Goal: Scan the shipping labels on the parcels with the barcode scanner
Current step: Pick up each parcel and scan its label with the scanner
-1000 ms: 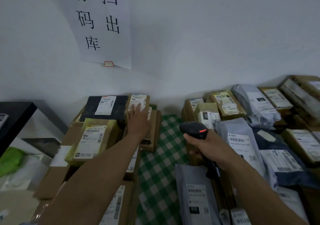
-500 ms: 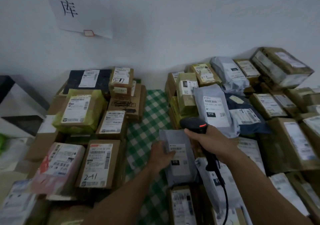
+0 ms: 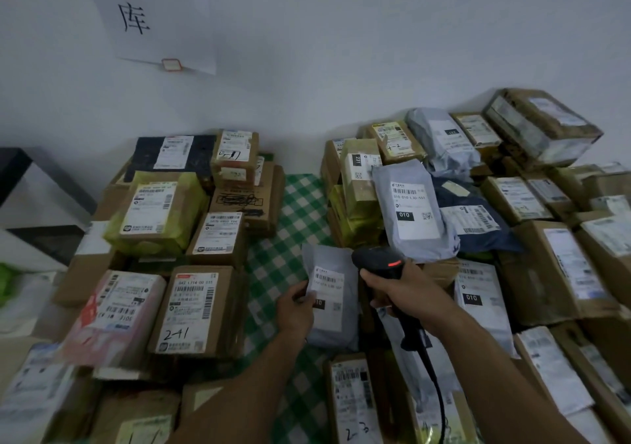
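What changed: a second ago the left grip (image 3: pixel 295 310) was way out at the back, resting on a small box (image 3: pixel 235 166) on the left stack. Half a second ago it had come back to the grey poly mailer (image 3: pixel 333 331), and now it's pinching it. The scanner side has barely moved.
What that means: my read is the last parcel is done and parked on the left pile, and this mailer is next up. I can't see a beam on the label, so I can't tell if it's been scanned yet.
Left grip: clamped on the mailer's left edge, thumb on top at the edge of the shipping label (image 3: pixel 328 284), fingers tucked under out of sight.
Right grip (image 3: pixel 406 293): wrapped tight round the handle of the barcode scanner (image 3: pixel 377 260), with the cable (image 3: pixel 433 375) trailing down below it.
Scanner head: sticks out just past the right grip's knuckles, red light on top, nose near the label but not touching.
Mailer: sits between the two grips, over the green checked tablecloth (image 3: pixel 290 211). Can't tell if it's lifted or lying flat.
Neighbours: the box marked 241 (image 3: pixel 194 310) is off to the left of the left grip, and a bigger grey mailer (image 3: pixel 413 211) is just beyond the right grip.
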`<action>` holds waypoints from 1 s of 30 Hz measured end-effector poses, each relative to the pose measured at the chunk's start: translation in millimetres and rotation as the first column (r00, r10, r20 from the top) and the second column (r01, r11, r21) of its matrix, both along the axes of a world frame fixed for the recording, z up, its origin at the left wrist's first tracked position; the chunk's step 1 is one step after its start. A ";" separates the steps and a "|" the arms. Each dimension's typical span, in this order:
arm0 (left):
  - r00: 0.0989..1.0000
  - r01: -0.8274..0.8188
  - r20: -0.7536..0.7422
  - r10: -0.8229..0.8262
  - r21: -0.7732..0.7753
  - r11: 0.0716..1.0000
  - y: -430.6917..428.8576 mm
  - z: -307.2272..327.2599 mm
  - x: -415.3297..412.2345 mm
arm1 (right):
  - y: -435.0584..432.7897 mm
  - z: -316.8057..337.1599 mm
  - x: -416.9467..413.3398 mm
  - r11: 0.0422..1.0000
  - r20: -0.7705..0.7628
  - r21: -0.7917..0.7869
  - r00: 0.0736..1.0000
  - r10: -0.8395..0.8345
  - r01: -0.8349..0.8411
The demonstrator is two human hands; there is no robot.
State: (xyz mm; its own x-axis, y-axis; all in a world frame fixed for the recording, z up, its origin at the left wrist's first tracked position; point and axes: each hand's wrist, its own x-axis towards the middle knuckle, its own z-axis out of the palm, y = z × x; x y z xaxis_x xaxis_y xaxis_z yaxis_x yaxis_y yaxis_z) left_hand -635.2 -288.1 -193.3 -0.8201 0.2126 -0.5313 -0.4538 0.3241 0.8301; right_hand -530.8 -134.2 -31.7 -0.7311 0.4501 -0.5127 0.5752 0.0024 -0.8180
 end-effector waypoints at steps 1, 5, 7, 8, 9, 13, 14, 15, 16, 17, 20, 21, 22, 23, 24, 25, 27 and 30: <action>0.999 -0.004 -0.048 0.004 0.005 1.000 -4.2 8.2 2.3 | -2.2 -1.1 2.0 1.000 -0.006 -0.003 1.000 -0.003 0.003; 0.984 -0.013 -0.174 0.027 0.083 0.996 -24.4 54.7 15.2 | -17.0 -1.4 8.2 0.996 -0.070 0.000 0.993 -0.092 0.093; 0.978 -0.033 -0.195 0.067 0.175 0.984 -36.6 80.4 21.2 | -26.0 -2.9 11.8 0.986 -0.132 0.035 0.978 -0.159 0.165; 0.973 -0.026 -0.218 0.070 0.196 0.980 -42.7 93.1 24.9 | -31.0 -2.6 14.7 0.980 -0.165 0.062 0.970 -0.177 0.189; 0.968 -0.008 -0.243 0.058 0.199 0.980 -48.4 105.0 30.1 | -37.2 0.4 18.2 0.975 -0.195 0.077 0.962 -0.190 0.208; 0.963 0.009 -0.260 0.066 0.277 0.961 -65.4 133.0 58.6 | -56.8 11.1 37.7 0.966 -0.304 -0.060 0.918 -0.256 0.250; 0.963 0.001 -0.258 0.081 0.302 0.953 -69.1 135.7 65.4 | -60.2 12.0 42.4 0.968 -0.322 -0.079 0.913 -0.250 0.237; 0.961 -0.002 -0.261 0.089 0.316 0.949 -73.1 136.8 71.0 | -63.0 13.1 47.3 0.970 -0.327 -0.073 0.913 -0.242 0.231; 0.961 -0.002 -0.262 0.091 0.322 0.947 -76.7 139.2 76.0 | -64.0 12.9 51.2 0.972 -0.324 -0.045 0.917 -0.233 0.231; 0.962 0.007 -0.261 0.082 0.322 0.947 -80.6 139.2 79.8 | -65.0 13.9 55.6 0.972 -0.318 -0.024 0.920 -0.230 0.235; 0.983 0.023 -0.177 0.049 0.384 0.923 -89.8 142.5 86.6 | -65.8 17.4 67.1 0.967 -0.303 -0.005 0.921 -0.246 0.256; 0.988 0.031 -0.149 0.030 0.393 0.919 -92.1 143.2 88.1 | -66.9 19.7 70.4 0.964 -0.297 -0.009 0.919 -0.258 0.268; 0.991 0.044 -0.133 0.008 0.389 0.920 -93.6 145.8 89.9 | -67.5 20.7 73.3 0.962 -0.296 -0.017 0.917 -0.267 0.274; 0.991 0.063 -0.131 -0.014 0.381 0.922 -94.6 146.7 91.6 | -68.4 22.3 76.2 0.960 -0.295 -0.031 0.915 -0.275 0.278; 0.991 0.075 -0.132 -0.027 0.378 0.923 -95.6 147.2 93.2 | -69.0 23.4 78.6 0.960 -0.298 -0.044 0.914 -0.277 0.277; 0.990 0.086 -0.135 -0.037 0.382 0.920 -96.2 147.5 94.5 | -69.1 24.9 81.2 0.960 -0.300 -0.054 0.912 -0.279 0.276; 0.989 0.119 -0.129 -0.076 0.376 0.919 -98.6 149.9 96.7 | -68.4 27.4 85.4 0.961 -0.304 -0.056 0.913 -0.273 0.269; 0.981 0.164 -0.155 -0.115 0.353 0.921 -100.8 152.3 97.4 | -67.9 33.1 89.7 0.968 -0.307 0.008 0.922 -0.238 0.252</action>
